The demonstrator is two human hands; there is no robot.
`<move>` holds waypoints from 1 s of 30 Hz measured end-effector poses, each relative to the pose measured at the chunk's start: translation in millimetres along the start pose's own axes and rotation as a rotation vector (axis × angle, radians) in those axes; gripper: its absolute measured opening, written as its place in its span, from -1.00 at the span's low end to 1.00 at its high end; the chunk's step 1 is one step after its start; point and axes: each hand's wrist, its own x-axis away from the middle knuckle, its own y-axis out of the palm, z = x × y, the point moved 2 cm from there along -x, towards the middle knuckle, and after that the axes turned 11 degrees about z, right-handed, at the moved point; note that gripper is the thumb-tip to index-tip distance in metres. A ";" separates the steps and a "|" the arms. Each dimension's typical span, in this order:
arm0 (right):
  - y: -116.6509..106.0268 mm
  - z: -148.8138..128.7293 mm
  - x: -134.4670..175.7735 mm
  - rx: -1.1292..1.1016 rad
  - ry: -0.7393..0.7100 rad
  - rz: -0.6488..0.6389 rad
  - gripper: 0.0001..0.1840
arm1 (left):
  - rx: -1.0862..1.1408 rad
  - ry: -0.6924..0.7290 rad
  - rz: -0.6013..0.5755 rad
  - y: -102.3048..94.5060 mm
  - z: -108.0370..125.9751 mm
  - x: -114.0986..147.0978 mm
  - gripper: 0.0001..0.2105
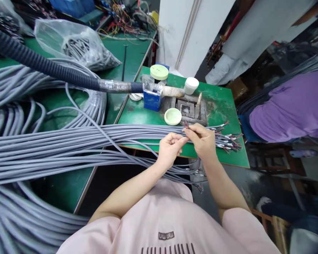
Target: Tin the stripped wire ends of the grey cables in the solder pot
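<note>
My left hand (170, 148) and my right hand (203, 141) meet fingertip to fingertip above the green worktable's front edge. Fine dark and reddish wires (186, 124) stick up from between the right thumb and fingers, which are closed on them. The left thumb and forefinger are pinched right beside these wires; what lies between them is too small to make out. Under and behind both hands runs a bundle of grey cables (137, 132). Their stripped ends (229, 143), with thin coloured wires and white bands, fan out to the right.
Behind my hands are a solder pot (187, 108), a pale green dish (172, 116), a white jar (191, 85) and a blue box (152, 100). A ribbed hose (76, 79) crosses overhead from the left. Coiled cables (95, 106) fill the left. A person in purple (294, 106) is at right.
</note>
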 end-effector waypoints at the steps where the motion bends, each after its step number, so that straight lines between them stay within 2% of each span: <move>1: 1.7 1.9 -8.6 0.074 -0.058 -0.003 -0.87 | -0.024 -0.024 -0.025 -1.7 -2.3 -1.0 -0.63; 4: 9.4 15.2 -36.5 0.283 -0.170 -0.046 -0.82 | -0.126 0.003 -0.071 -11.4 -3.5 -1.5 -0.65; 10: 37.4 50.5 -80.5 0.661 -0.155 -0.261 -0.77 | -0.365 0.267 0.060 -47.2 3.7 -2.1 -0.82; 12: 45.0 52.7 -85.9 0.726 -0.146 -0.320 -0.76 | -0.363 0.279 0.096 -55.5 4.7 -4.5 -0.83; 14: 47.8 45.0 -84.2 0.694 -0.170 -0.336 -0.74 | -0.302 0.193 0.105 -57.9 5.6 -8.2 -0.79; 19: 30.2 0.7 -52.0 0.379 -0.331 -0.212 -0.79 | 0.007 -0.117 0.036 -37.4 15.1 -20.9 -0.63; 23: 13.3 -15.9 -25.7 0.325 -0.386 -0.183 -0.85 | 0.156 -0.159 0.014 -17.7 20.7 -26.2 -0.64; 27: 7.7 -12.0 -14.4 0.276 -0.379 -0.132 -0.88 | 0.201 -0.139 0.049 -8.3 16.6 -22.8 -0.68; 30: 9.1 -7.4 -12.2 0.193 -0.340 -0.077 -0.88 | 0.272 -0.192 0.044 -2.2 11.0 -19.4 -0.66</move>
